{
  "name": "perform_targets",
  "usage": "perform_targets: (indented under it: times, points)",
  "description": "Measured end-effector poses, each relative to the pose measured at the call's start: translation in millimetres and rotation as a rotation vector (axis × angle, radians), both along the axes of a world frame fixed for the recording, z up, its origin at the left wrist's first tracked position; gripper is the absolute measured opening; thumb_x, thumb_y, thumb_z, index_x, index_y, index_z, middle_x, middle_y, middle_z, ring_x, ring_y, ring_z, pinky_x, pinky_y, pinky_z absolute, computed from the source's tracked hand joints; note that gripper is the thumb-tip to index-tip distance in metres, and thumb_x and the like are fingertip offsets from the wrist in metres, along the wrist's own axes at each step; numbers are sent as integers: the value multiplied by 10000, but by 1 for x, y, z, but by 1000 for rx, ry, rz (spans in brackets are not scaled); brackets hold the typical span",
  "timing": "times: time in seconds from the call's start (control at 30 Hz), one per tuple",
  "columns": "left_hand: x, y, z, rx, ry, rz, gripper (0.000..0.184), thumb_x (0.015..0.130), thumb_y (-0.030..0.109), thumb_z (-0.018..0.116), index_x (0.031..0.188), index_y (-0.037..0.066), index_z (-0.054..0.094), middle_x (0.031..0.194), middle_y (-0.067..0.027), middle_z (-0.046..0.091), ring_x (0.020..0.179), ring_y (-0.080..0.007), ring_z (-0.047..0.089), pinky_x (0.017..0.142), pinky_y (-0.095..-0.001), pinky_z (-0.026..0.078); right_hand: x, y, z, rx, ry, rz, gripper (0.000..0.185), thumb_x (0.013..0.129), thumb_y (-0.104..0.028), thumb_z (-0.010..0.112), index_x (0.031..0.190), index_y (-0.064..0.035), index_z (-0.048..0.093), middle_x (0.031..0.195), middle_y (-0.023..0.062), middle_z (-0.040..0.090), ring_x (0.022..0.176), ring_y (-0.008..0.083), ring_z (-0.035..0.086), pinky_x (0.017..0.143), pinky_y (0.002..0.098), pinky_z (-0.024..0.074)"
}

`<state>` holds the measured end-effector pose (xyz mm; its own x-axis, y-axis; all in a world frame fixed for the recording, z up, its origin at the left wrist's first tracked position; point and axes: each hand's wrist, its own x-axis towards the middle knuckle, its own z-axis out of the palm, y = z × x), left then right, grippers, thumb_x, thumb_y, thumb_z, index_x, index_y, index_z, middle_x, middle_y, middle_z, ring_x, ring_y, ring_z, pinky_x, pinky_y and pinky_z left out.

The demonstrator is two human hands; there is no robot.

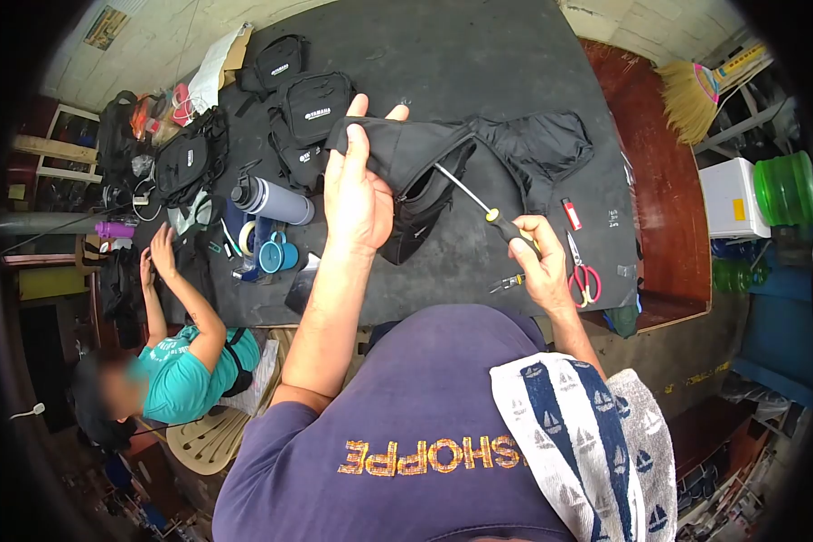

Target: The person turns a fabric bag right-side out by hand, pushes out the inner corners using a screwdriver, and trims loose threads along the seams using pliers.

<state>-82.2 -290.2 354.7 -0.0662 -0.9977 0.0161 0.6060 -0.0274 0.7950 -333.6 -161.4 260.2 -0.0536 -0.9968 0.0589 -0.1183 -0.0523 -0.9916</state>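
My left hand [363,200] grips the edge of a black fabric bag [402,149], thumb in front and fingers behind it. The bag hangs partly unzipped, with a loose flap of dark cloth [546,154] spread to its right. In my right hand [542,262] is a screwdriver [499,222] with a black and yellow handle. Its metal shaft points up and left, and the tip reaches the bag's opening; whether it touches the cloth I cannot tell. Red-handled scissors [585,282] lie just right of my right hand, below a small red and white item [571,214].
Several finished-looking black bags [312,104] lie on the dark table [488,54] at the upper left. A grey bottle [275,200] and blue mug [278,254] stand left of my forearm. A co-worker in a teal shirt [190,375] sits at the left. A broom [691,95] leans at the right.
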Motion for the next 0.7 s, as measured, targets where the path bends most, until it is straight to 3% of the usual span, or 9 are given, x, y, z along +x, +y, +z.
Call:
perform_targets:
  times: [0.17,0.53,0.63,0.7]
  points:
    - [-6,9,7,44,49,-29,579,1166,393,466,1642,80,363,1528,-261,578,1329,-333,644,1158,-493,518,-1,-2,7,-11,-24,23,249,1006,-113,720,1213,-15,623,940,-10,676,814,56,573,746,240,467]
    - [-16,29,1,21,12,-296,622,1167,433,424,1565,-46,438,1558,-280,542,1462,-380,528,1228,-514,436,19,-6,32,-130,-35,18,278,984,-120,768,1195,-1,632,949,12,702,832,75,612,758,250,494]
    - [-23,32,12,8,11,-247,638,1168,441,414,1567,-56,427,1560,-288,536,1473,-387,517,1227,-516,438,21,-2,33,-122,127,62,263,982,-122,781,1166,10,645,939,7,691,807,73,601,740,245,488]
    - [-26,33,16,0,12,-221,645,1168,445,409,1569,-61,422,1560,-292,533,1478,-391,511,1227,-517,438,27,2,29,-104,63,31,260,979,-123,787,1156,11,651,937,5,686,799,74,598,735,245,487]
